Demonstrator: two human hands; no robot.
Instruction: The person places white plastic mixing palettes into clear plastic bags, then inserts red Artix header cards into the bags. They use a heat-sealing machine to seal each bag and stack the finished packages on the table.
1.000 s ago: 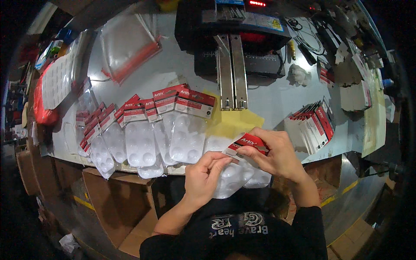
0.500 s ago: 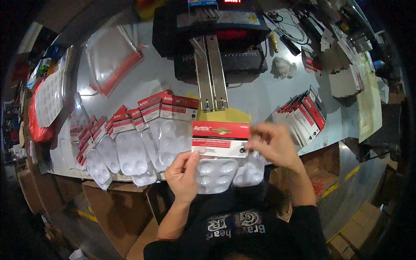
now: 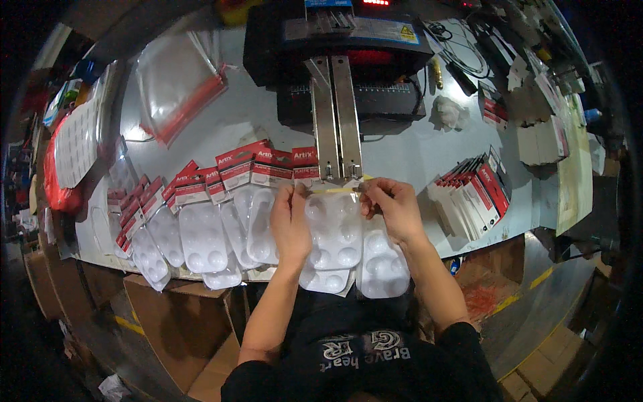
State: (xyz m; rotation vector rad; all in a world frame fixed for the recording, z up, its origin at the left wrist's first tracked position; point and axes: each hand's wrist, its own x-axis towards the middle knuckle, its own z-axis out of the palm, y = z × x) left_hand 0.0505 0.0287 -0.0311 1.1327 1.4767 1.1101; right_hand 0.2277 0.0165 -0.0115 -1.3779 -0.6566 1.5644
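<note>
A white plastic paint palette (image 3: 333, 234) in a clear bag is held between my two hands, its upper edge at the front end of two parallel metal bars (image 3: 337, 120). My left hand (image 3: 292, 224) is closed on the bag's left edge. My right hand (image 3: 395, 209) pinches its upper right corner. The header card held earlier does not show in my hands now. Under and beside the held palette lie others, including a white palette (image 3: 383, 271) at its right. To the left, bagged palettes (image 3: 202, 238) with red and white header cards (image 3: 234, 166) overlap in a row.
The bars reach out from a black machine (image 3: 341, 40) at the back. A fanned stack of red and white cards (image 3: 472, 197) stands right. Clear bags (image 3: 177, 87) lie back left. Crumpled white tissue (image 3: 450, 112) and cables (image 3: 459, 50) are back right. Cardboard boxes (image 3: 175, 335) stand below the table edge.
The red and white header card has gone from view between my hands. My right hand has moved left and up to the bag's corner, and my left hand has risen slightly.
</note>
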